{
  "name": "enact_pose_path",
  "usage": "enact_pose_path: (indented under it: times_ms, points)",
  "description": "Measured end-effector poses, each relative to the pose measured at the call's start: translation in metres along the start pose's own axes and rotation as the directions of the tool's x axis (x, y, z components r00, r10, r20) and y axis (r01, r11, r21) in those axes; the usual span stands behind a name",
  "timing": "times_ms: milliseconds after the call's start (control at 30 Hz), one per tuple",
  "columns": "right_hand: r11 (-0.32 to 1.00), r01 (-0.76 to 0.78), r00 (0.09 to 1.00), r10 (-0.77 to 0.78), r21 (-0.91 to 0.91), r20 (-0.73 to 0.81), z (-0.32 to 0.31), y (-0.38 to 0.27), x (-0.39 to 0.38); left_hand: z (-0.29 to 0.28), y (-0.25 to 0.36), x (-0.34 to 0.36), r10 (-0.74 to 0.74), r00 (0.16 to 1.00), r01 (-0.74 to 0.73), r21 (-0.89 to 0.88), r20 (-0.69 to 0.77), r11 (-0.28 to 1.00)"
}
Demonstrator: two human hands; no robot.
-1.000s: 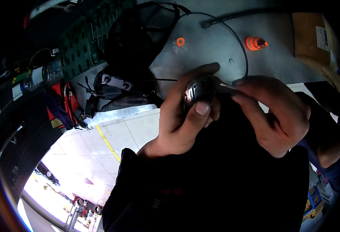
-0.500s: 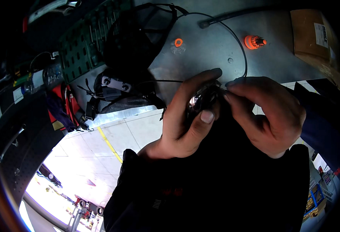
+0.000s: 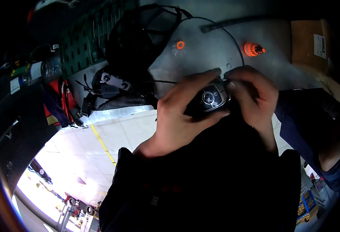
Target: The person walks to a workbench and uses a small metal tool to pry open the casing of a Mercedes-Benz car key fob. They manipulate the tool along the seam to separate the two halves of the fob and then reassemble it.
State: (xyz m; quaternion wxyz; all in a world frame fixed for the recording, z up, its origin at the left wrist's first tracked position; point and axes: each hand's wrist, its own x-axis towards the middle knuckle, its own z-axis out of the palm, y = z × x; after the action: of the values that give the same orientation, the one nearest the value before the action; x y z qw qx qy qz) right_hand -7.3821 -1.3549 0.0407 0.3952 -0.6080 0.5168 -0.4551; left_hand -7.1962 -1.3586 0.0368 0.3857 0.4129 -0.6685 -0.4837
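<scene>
A black car key fob (image 3: 213,99) with silver trim and a round emblem lies face up in my left hand (image 3: 181,108). My left thumb runs along its near edge, and the fingers wrap its far side. At the fob's right end, my right hand (image 3: 253,94) closes its thumb and forefinger on a small metal piece (image 3: 225,80), partly hidden by the fingertips. Whether that piece is joined to the fob, I cannot tell. Just beyond the hands, a thin black cable (image 3: 239,48) curves over the metal bench (image 3: 201,58).
On the bench stand an orange-and-black cone-shaped part (image 3: 254,49), a clear piece with an orange ring (image 3: 180,45), a cardboard box (image 3: 307,42) and a black hose (image 3: 232,25). A green tool tray (image 3: 81,50) and black straps (image 3: 116,87) lie left. Another person's forearm (image 3: 334,152) shows at right.
The fob has turned so its emblem face shows upward. My right hand has drawn in, with its wrist lower and further left. Another person's forearm has come into view at right.
</scene>
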Motion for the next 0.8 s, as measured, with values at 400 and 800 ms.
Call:
enact_pose_path:
  times_ms: [400,800]
  points:
    - [0.962,-0.192,0.977,0.169,0.194,0.126,0.003,0.013,-0.015,-0.003,-0.008,-0.001,-0.136,0.987,0.147,-0.123,0.090,0.982]
    - [0.995,0.101,0.994,-0.100,-0.017,0.034,0.003,0.019,-0.016,0.003,0.000,-0.004,-0.059,0.998,0.058,0.017,0.032,0.998]
